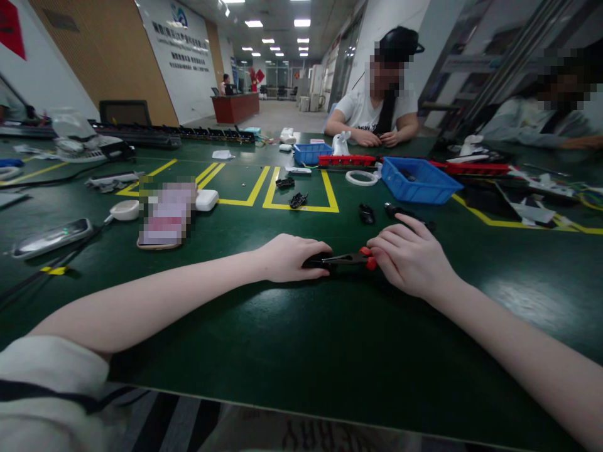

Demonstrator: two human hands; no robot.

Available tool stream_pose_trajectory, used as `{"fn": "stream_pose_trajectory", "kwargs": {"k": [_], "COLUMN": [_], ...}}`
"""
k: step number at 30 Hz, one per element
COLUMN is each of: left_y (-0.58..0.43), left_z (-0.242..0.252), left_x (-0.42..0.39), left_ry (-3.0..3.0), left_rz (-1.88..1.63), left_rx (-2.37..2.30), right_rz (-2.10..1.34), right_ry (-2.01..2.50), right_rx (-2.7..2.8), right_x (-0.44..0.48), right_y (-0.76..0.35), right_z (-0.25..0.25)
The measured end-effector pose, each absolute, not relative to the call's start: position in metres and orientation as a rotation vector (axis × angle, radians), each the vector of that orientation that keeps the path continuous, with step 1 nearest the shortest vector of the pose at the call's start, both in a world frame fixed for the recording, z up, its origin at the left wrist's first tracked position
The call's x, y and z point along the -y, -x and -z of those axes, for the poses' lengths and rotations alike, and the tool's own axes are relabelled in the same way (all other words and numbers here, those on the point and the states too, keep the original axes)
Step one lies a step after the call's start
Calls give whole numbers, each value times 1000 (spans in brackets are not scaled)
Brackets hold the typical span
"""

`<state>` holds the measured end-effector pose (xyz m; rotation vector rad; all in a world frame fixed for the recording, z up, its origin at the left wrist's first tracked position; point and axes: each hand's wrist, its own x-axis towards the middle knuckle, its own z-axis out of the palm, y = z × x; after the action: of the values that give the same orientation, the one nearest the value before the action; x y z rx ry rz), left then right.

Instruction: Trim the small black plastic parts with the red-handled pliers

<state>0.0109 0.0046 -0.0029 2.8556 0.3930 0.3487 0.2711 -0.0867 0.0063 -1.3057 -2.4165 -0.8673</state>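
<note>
My left hand [289, 258] is closed around a small black part [316, 260], most of which its fingers cover. A pair of long-nose pliers [351, 258] with red handles lies level between my hands, its tip touching or just beside that part. My right hand [412, 256] grips the red handle ends, with one finger stretched out. Just beyond the pliers, a black plastic piece [366, 214] lies on the green table. Another dark object [391, 209] is partly hidden behind my right hand.
Two black pieces, one of them a crumpled-looking clip [298, 200], lie by a yellow-taped square. Beyond are a blue bin [417, 182], a white ring [362, 178] and a red strip [348, 161]. A phone [167, 216] lies left. A co-worker [377, 113] sits opposite.
</note>
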Motion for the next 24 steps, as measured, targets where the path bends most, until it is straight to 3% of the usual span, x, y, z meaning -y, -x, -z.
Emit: {"fn": "stream_pose_trajectory", "kwargs": {"k": [11, 24], "left_y": [-10, -10], "left_z": [1, 2], "left_x": [-4, -5], "left_ry": [-2842, -2858], "left_rz": [-359, -379], "left_rx": [-340, -339], "right_rz": [629, 759], "right_ry": [1346, 1253], "right_rx": [2420, 2409], "right_x": [88, 87], "right_y": [-276, -275], "right_z": [0, -2]}}
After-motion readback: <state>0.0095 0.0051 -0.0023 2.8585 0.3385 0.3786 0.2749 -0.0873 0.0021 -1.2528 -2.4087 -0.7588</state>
